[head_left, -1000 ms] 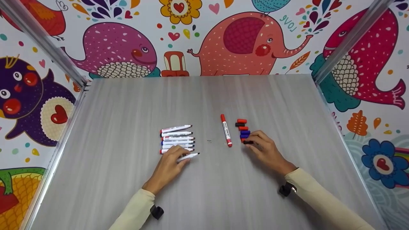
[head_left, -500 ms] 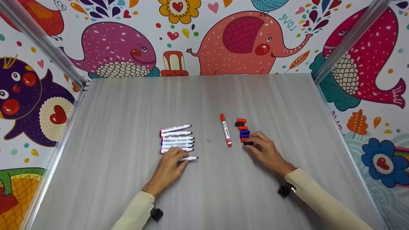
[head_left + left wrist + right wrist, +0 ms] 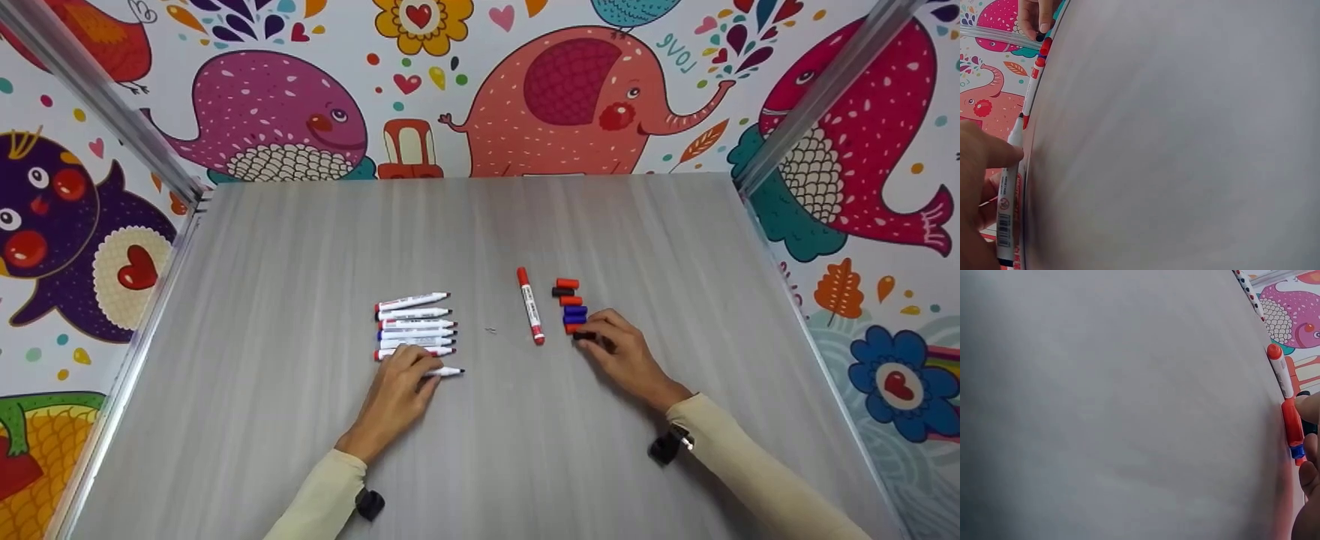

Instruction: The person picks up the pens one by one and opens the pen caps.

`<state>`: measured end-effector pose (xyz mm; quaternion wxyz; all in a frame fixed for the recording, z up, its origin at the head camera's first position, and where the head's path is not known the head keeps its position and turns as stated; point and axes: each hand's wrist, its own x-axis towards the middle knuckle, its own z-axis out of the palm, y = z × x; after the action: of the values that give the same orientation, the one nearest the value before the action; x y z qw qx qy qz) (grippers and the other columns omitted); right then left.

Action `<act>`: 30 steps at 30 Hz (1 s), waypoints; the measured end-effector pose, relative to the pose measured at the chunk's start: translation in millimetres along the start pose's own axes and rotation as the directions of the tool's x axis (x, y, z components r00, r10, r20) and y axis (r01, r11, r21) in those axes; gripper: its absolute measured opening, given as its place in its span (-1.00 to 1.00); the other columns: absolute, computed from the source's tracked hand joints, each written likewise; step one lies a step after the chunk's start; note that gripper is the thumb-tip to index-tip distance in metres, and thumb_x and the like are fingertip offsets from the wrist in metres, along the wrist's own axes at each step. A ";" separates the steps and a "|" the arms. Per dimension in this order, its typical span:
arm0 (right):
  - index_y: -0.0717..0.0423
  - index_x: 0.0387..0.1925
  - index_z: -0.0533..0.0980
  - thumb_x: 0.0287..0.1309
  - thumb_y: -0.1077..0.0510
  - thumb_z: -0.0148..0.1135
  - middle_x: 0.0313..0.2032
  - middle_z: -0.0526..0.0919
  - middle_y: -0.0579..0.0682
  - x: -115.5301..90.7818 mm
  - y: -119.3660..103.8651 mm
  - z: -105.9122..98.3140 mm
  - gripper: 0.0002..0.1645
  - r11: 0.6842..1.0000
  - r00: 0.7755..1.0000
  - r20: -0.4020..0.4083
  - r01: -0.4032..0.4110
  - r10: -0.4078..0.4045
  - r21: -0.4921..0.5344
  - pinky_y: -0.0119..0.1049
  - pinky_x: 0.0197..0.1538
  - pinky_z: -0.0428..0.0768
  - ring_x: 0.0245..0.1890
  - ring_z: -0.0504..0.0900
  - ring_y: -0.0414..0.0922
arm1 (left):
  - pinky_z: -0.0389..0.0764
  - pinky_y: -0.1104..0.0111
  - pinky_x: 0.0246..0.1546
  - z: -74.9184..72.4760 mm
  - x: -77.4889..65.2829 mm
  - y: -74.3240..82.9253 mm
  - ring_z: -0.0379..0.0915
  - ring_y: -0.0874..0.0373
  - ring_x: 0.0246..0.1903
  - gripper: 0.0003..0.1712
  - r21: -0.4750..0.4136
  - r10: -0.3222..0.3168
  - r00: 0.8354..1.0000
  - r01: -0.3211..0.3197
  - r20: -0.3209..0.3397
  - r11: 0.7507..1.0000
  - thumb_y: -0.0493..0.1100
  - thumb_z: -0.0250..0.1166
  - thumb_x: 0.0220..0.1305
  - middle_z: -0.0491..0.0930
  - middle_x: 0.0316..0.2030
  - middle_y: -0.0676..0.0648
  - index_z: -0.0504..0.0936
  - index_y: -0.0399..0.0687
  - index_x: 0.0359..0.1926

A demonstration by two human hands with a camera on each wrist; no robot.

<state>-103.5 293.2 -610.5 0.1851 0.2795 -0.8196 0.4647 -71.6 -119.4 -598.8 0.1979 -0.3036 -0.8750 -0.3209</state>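
Observation:
My left hand [image 3: 396,397] pinches a white uncapped marker [image 3: 451,371] with a black tip, at the near end of a row of several uncapped white markers [image 3: 416,325] lying side by side, tips to the right. In the left wrist view, thumb and fingers hold this marker [image 3: 1006,208] by its barrel. On the other side, my right hand [image 3: 628,363] pinches a black cap [image 3: 583,337] at the near end of a column of red, black and blue caps [image 3: 571,301]. The right wrist view shows a red cap [image 3: 1292,423] close by the fingers.
Between the markers and caps lies a red marker [image 3: 530,306] with its cap on. A small dark mark [image 3: 490,330] shows on the grey wood-grain table [image 3: 480,450]. Walls with printed animals and metal frame posts [image 3: 825,97] bound the table.
My left hand has lowered the black-tipped marker slightly toward me, in line with the row. The right hand keeps its pinch on the black cap, almost still.

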 end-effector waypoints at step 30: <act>0.47 -0.19 0.72 -0.05 0.74 0.48 -0.19 0.64 0.37 11.8 -41.6 4.8 -0.64 0.998 0.996 -0.062 -0.061 0.062 0.014 -0.22 -0.20 0.50 -0.27 0.59 0.27 | 0.42 0.11 -0.14 3.3 -3.0 -0.4 0.52 0.00 -0.09 -0.76 0.074 0.020 0.999 -0.018 -0.034 0.997 -0.38 0.62 0.17 0.66 -0.17 -0.03 0.81 -0.09 -0.16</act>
<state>-86.6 268.5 -578.9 0.1945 0.2406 -0.8187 0.4837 -70.2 -118.6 -602.9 0.2274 -0.2988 -0.8798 -0.2916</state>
